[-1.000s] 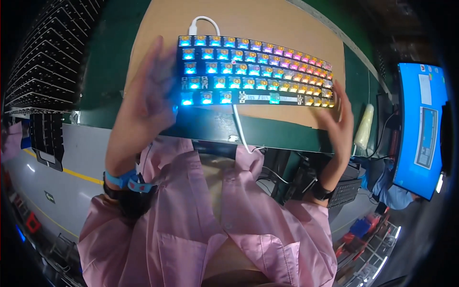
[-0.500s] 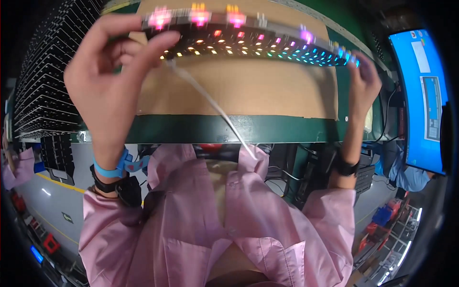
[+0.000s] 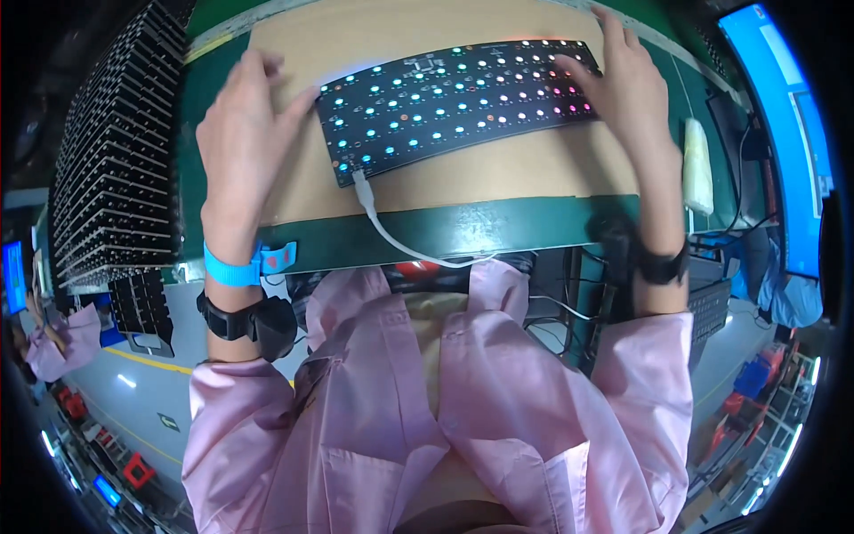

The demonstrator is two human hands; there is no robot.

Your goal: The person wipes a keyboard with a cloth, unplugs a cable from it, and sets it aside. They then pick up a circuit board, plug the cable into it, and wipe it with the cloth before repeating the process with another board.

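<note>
A black keyboard circuit board (image 3: 463, 102) lies flat on the brown mat (image 3: 463, 182), its underside up, dotted with lit coloured points. A white cable (image 3: 400, 240) plugs into its near left corner and hangs over the table edge. My left hand (image 3: 245, 133) grips the board's left end, fingers spread along the edge. My right hand (image 3: 623, 84) rests on the board's right end, fingers over its far corner.
A tall stack of dark trays (image 3: 116, 169) stands at the left. The green table edge (image 3: 498, 227) runs in front of me. A blue screen (image 3: 783, 116) stands at the right, with a pale yellowish object (image 3: 696, 165) beside the mat.
The keyboard was lifted from the mat keys-up, turned over in both hands, and now lies on the mat with its underside up and the cable toward me.
</note>
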